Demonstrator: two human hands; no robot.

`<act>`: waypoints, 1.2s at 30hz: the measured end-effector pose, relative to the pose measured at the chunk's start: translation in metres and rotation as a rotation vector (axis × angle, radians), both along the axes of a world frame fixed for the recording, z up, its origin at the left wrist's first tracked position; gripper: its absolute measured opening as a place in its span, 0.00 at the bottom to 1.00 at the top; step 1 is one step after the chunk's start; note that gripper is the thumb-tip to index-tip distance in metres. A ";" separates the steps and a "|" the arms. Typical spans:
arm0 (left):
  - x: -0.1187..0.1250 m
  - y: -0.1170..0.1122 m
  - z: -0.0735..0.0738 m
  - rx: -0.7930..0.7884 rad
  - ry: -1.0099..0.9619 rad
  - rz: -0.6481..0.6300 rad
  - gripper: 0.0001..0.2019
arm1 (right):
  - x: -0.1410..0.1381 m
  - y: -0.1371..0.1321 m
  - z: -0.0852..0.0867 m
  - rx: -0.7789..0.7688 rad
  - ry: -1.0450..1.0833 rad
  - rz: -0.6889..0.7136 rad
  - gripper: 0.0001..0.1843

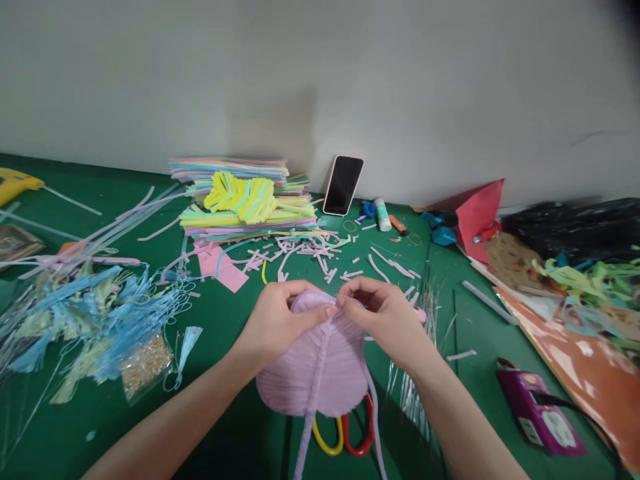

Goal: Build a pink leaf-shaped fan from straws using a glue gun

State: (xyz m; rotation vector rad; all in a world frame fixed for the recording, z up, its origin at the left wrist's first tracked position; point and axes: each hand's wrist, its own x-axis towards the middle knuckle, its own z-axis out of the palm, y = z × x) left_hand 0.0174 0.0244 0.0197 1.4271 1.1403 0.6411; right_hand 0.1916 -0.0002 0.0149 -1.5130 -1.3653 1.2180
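A lilac leaf-shaped piece (320,373), made of pipe cleaners laid side by side along a central stem, is held up over the green table. My left hand (280,320) grips its upper left edge, thumb across the front and fingers behind. At the top right, my right hand (383,317) pinches the edge near the midline, its fingertips close to my left thumb. The stem and one loose strand hang down at the bottom. Partly hidden behind the piece lie scissors (333,448) with yellow and red handles.
Bundled pipe cleaners (250,227) lie by the wall beside a propped phone (343,185) and a glue stick (383,215). Lilac offcuts (310,250) are scattered in front. Blue tassels (125,313) and a bag of beads (146,367) are left; a purple box (540,413) is right.
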 end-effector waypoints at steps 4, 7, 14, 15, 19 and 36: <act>0.000 0.000 0.000 -0.003 -0.007 -0.002 0.08 | 0.002 0.000 0.002 0.014 0.000 0.037 0.02; 0.001 0.000 0.000 -0.011 -0.009 -0.009 0.08 | 0.006 0.002 0.002 0.001 0.064 0.078 0.02; 0.001 -0.003 0.003 -0.036 -0.028 -0.021 0.07 | 0.007 0.005 0.006 -0.133 0.265 0.110 0.05; 0.001 -0.003 0.004 -0.032 -0.031 -0.021 0.07 | 0.006 0.005 0.006 -0.151 0.288 0.100 0.06; 0.001 -0.003 0.004 -0.013 -0.030 -0.009 0.06 | 0.005 0.005 0.005 -0.135 0.284 0.092 0.05; -0.003 0.001 0.000 0.061 0.064 -0.050 0.08 | 0.001 -0.002 0.000 -0.188 0.271 -0.092 0.13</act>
